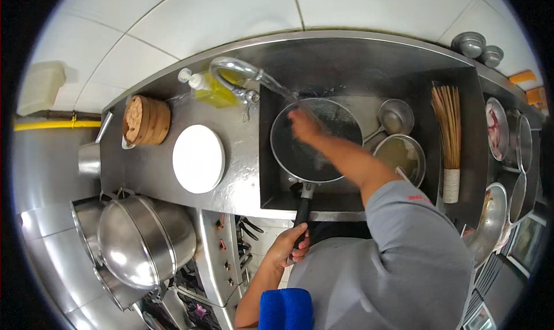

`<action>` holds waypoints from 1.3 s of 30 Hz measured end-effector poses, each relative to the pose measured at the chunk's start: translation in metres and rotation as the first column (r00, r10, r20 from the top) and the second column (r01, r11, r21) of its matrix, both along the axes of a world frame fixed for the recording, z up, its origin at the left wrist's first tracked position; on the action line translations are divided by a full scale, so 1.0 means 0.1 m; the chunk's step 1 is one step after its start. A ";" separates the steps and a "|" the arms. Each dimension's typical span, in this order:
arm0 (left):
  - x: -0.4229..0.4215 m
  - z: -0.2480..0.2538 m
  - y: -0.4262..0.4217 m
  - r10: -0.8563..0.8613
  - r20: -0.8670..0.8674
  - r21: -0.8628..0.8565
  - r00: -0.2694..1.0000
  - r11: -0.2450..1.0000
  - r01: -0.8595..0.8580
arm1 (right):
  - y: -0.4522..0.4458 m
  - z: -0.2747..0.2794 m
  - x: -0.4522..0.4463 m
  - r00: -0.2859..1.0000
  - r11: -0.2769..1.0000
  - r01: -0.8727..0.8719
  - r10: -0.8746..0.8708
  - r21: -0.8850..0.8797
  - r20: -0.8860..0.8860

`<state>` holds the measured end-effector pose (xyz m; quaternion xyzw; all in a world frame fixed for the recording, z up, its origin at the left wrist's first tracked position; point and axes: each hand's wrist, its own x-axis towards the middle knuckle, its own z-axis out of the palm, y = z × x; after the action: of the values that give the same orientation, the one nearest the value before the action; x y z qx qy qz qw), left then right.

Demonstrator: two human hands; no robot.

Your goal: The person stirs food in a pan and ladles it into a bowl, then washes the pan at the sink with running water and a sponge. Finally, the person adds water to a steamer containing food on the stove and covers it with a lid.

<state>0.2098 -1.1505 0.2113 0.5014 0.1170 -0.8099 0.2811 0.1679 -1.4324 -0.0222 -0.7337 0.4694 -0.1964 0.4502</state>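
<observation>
My left hand (288, 244) is wrapped round the black handle of a wide dark frying pan (323, 159). The pan sits in a steel sink, its handle reaching over the front edge. Above the pan's far left part, my right hand (304, 126) is under the end of the curved faucet (239, 70), where water seems to run. Its fingers are smeared by motion, so what they hold, if anything, does not show. Right of the pan, a ladle (397, 116) and a round metal pot with cloudy liquid (399, 155) stand in the sink.
A bundle of thin wooden sticks (447, 125) lies at the sink's right. On the left counter are a white round plate (198, 159), a bamboo steamer (147, 120) and a bottle of yellow-green liquid (218, 90). Large steel pots (141, 240) stand at lower left; metal bowls (496, 128) at right.
</observation>
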 end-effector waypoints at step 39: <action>0.10 0.12 0.06 -0.240 0.774 -0.145 0.586 0.833 0.534 | 0.53 2.60 -3.66 0.412 0.872 0.118 -0.479 -0.476 -0.775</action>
<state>0.2198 -1.1447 0.2234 0.7326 -0.2708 -0.5902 0.2040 -0.1981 -1.3790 0.2374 -0.6974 0.7141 0.0489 -0.0352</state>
